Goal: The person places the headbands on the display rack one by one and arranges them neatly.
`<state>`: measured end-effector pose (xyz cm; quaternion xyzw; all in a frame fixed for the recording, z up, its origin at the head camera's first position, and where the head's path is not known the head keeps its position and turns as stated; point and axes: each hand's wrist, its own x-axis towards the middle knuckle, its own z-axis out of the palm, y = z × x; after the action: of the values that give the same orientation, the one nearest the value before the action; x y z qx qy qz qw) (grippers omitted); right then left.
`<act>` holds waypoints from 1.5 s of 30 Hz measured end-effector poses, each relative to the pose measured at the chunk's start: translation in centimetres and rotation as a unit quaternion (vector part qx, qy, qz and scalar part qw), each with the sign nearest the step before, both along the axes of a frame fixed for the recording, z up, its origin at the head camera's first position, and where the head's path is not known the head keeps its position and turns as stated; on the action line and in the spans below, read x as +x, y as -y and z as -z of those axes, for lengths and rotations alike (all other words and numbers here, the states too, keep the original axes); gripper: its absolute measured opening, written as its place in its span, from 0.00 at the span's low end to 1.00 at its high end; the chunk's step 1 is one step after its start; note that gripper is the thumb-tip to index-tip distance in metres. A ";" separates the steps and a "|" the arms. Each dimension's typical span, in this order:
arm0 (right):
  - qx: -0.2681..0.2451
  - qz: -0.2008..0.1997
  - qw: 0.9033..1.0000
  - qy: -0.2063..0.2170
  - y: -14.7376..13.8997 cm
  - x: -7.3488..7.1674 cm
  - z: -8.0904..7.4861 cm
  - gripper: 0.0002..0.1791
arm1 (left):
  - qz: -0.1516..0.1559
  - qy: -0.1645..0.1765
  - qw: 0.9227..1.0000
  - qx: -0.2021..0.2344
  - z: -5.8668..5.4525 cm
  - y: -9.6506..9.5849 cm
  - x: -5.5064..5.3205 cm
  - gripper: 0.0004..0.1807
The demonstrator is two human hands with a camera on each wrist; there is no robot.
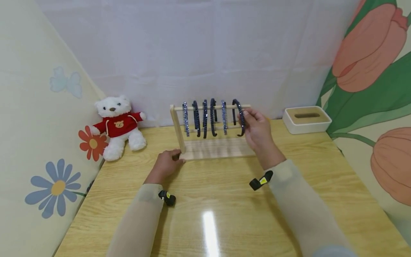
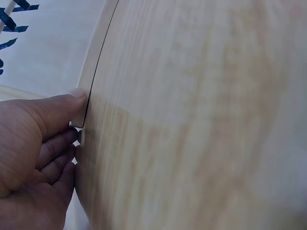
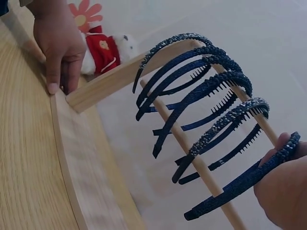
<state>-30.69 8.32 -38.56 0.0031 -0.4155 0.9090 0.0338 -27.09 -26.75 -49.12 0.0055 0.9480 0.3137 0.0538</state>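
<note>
A wooden headband rack (image 1: 215, 150) stands at the back of the table, its post (image 1: 177, 128) at the left end. Several dark blue headbands hang on its rods, some glittery, like the silver-blue headband (image 1: 185, 117) at the far left. My right hand (image 1: 259, 132) pinches the rightmost headband (image 3: 240, 186) between thumb and fingers, near the rod's free end. That headband loops around the upper rod (image 1: 219, 107) and overlaps the lower rod (image 3: 206, 175). At the base's left corner, my left hand (image 1: 164, 165) grips the board, thumb on its edge (image 2: 80, 98).
To the left sits a white teddy bear (image 1: 119, 123) in a red sweater, against the wall. A white tissue box (image 1: 306, 119) with a wooden lid stands at the back right. A white cloth (image 1: 192, 53) hangs behind the table (image 1: 231, 200).
</note>
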 end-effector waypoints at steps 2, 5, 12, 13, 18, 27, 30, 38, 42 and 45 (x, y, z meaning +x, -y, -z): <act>0.005 -0.001 1.000 0.004 0.2 0.0 0.1 0.10 | 0.000 0.000 1.000 0.001 0.1 0.0 0.0 0.31; 0.007 -0.004 1.000 0.009 0.5 -0.1 0.3 0.08 | -0.001 -0.001 1.000 0.002 0.1 0.0 0.0 0.31; 0.021 -0.011 1.000 -0.011 0.8 -0.1 0.4 0.08 | 0.000 -0.008 1.000 -0.012 0.3 0.0 -0.2 0.31; 0.021 -0.012 1.000 -0.013 0.8 -0.1 0.4 0.08 | 0.000 -0.009 1.000 -0.013 0.4 0.0 -0.2 0.31; 0.015 -0.019 1.000 -0.014 0.9 0.0 0.6 0.08 | -0.001 -0.011 1.000 -0.012 0.5 -0.1 -0.3 0.31; 0.020 -0.028 0.999 -0.005 0.7 0.2 0.5 0.06 | -0.001 -0.010 1.000 -0.011 0.4 0.0 -0.3 0.30; 0.022 -0.030 0.999 -0.001 0.7 0.2 0.4 0.06 | -0.001 -0.007 1.000 -0.011 0.3 0.0 -0.2 0.31; 0.021 -0.031 0.999 0.007 0.7 0.3 0.5 0.07 | 0.001 -0.004 1.000 -0.011 0.2 -0.1 -0.1 0.31; 0.026 -0.032 0.999 0.008 0.7 0.3 0.6 0.06 | 0.004 -0.007 1.000 -0.012 0.2 0.0 -0.1 0.31; 0.026 -0.031 0.999 0.008 0.6 0.2 0.7 0.05 | 0.005 -0.007 1.000 -0.013 0.1 0.0 -0.1 0.31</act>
<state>-30.47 7.68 -39.25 0.0094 -0.4392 0.8984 0.0023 -27.21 -26.72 -49.25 0.0112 0.9524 0.3008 0.0489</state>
